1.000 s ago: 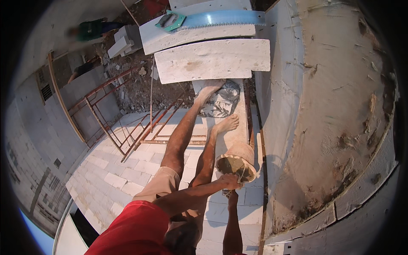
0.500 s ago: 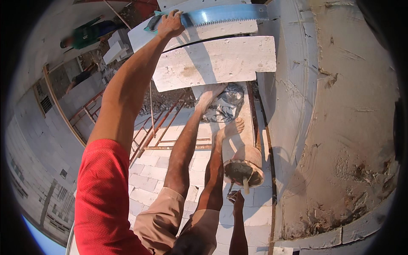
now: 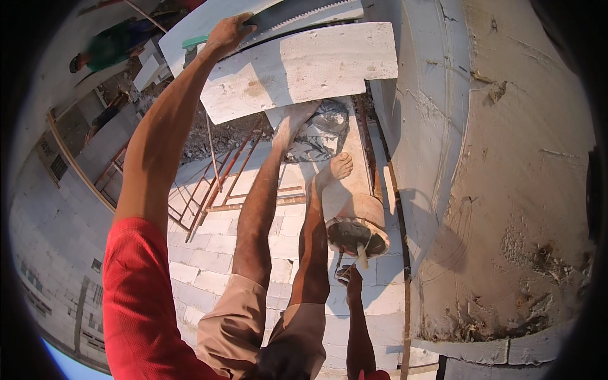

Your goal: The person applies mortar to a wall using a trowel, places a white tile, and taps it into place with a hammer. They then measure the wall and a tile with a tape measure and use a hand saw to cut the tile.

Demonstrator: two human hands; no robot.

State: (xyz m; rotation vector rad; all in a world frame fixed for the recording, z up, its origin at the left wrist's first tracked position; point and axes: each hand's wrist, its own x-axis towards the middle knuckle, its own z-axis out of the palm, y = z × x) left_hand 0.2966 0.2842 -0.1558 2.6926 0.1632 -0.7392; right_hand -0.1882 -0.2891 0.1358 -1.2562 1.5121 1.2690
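My left hand [image 3: 229, 33] reaches to the top of the view, over the near end of a long toothed handsaw [image 3: 310, 18] lying on pale blocks. Thumb and fingers look parted there, and a green part of the saw's handle [image 3: 195, 42] shows beside the wrist. In front of it is a pale notched block [image 3: 304, 66]. Low at the right, my right hand [image 3: 348, 276] is closed on a thin grey metal tool whose working end I cannot make out. Just beyond that hand stands a bucket [image 3: 356, 206] with grey mortar and a pale stick [image 3: 361, 254] in it.
My bare feet stand on a narrow plank [image 3: 359, 149] beside a crumpled grey bag [image 3: 318, 136]. A rough plastered wall [image 3: 519, 158] rises at the right. Rusty scaffold bars [image 3: 212, 183] are below left. A person in green [image 3: 104, 50] is at the far left.
The saw has come down from above the blocks onto them, and my left hand has loosened from its handle. The whole view has shifted slightly. My right hand stays by the bucket.
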